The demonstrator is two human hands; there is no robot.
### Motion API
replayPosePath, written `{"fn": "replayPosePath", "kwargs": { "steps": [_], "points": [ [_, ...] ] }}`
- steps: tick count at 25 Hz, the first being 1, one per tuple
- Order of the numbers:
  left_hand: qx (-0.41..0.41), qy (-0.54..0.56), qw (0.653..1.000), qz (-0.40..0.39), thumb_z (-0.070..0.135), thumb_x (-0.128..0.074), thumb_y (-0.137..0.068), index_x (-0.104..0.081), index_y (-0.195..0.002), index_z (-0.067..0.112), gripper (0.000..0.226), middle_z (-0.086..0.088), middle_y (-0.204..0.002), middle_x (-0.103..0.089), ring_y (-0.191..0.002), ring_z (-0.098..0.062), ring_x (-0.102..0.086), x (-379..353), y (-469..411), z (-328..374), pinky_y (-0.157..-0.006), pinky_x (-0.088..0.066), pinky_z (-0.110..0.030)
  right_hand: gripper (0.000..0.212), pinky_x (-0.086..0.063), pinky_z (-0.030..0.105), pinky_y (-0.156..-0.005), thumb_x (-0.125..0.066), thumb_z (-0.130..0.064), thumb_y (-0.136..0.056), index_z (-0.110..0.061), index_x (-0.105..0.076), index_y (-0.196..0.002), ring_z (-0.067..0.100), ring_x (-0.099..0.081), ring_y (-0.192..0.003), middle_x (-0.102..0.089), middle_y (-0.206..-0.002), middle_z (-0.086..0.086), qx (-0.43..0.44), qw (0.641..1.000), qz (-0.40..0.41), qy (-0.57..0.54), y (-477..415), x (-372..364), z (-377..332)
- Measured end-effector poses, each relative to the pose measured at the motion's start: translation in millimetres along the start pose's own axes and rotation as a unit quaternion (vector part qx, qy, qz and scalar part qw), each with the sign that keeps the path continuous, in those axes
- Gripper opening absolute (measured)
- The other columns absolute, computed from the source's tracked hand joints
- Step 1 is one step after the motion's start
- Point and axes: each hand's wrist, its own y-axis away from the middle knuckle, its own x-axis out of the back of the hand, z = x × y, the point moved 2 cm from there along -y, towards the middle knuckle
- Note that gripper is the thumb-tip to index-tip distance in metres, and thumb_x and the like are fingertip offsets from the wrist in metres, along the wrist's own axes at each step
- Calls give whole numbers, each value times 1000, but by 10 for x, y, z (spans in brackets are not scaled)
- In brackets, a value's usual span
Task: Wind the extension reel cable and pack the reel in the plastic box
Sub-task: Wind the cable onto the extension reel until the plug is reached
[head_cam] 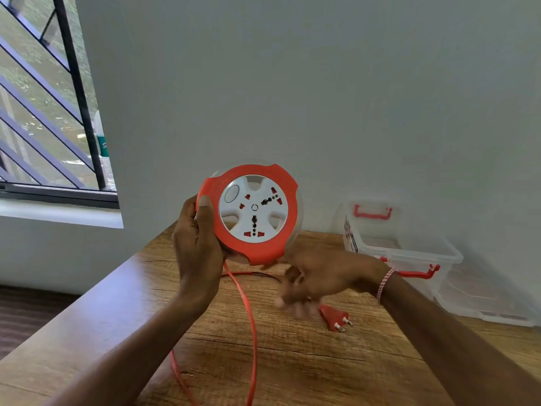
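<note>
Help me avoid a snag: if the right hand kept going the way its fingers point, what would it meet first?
Probably the red cable hanging from the reel; the right hand is blurred, so depth is uncertain.

Just one camera, strapped on my head, wide angle, looking forward and slightly down. My hands and the reel (253,213) sit close up mid-frame, with the table (307,361), wall (322,83) and window (44,98) beyond.

Soft daylight from window (49,98) at left, right hand (316,279) motion-blurred, wide-angle edge bending
</note>
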Motion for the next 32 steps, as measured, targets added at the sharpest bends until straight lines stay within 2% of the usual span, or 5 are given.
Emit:
{"fn": "replayPosePath", "kwargs": {
  "steps": [5, 14, 19, 28, 32],
  "points": [
    [8, 2, 1000, 3, 31, -38, -109, -56, -121, 24, 23, 14, -96, -70, -80, 3, -74, -6, 14, -25, -58, -55, -12, 18, -58, 29, -67, -72, -9, -92, -7, -70, -110, 24, -71, -85, -74, -113, 15, 122, 944, 104, -289, -111, -56, 91],
    [12, -29, 999, 12, 35, -37, -109, -56, -124, 25, 26, 14, -98, -69, -80, 6, -73, 30, -65, -50, -57, -54, -10, 31, -57, 43, -93, -70, -31, -94, -1, -69, -87, 28, -74, -89, -74, -86, 17, 120, 968, 184, -122, 39, 193, 203],
    [5, -36, 999, 20, 36, -39, -108, -55, -133, 17, 34, 15, -105, -67, -86, 10, -71, 84, -166, -78, -60, -54, -8, 45, -50, 31, -52, -64, -44, -95, 1, -67, -87, 19, -51, -39, -56, -57, 12, 45, 982, 131, -126, 80, 261, 249],
    [-8, -58, 998, -2, 41, -42, -106, -56, -132, 20, 36, 17, -104, -70, -85, 4, -74, 73, -153, -168, -59, -58, -15, 27, -62, 31, -65, -62, -14, -99, -13, -65, -126, 18, -74, -83, -73, -108, 11, -73, 997, 29, 24, 122, 288, 279],
    [1, -63, 998, 7, 42, -42, -106, -57, -132, 18, 38, 14, -103, -70, -84, 4, -74, 75, -165, -205, -60, -58, -14, 19, -60, 28, -61, -67, -23, -96, -19, -71, -114, 10, -72, -76, -75, -96, -1, -13, 984, 144, 108, 81, 340, 96]
  ]
}}
